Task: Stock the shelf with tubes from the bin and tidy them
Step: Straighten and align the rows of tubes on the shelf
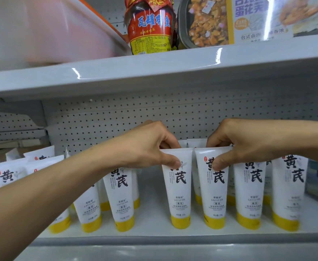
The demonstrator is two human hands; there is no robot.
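Right up close, the grey front edge of the shelf [154,240] runs from side to side. Just behind it, a front row of tubes [121,200] stands on yellow caps. They are white with big black writing. The left hand [147,146] reaches in from the near left. Its grip pinches the flat top of the middle tube [179,200], thumb in front and fingers behind. The right hand [248,146] reaches in from the right. Its grip pinches the top of the next tube [215,202] the same way. These two stand up straight, side by side, and their tops nearly touch. More tubes stand behind them. Farther back is a grey back wall [135,113] full of little holes. Higher up, the upper shelf [154,72] holds a blurry pink bin [41,31] on the left, then a jar [150,29] with a red label, then a food box [211,21].
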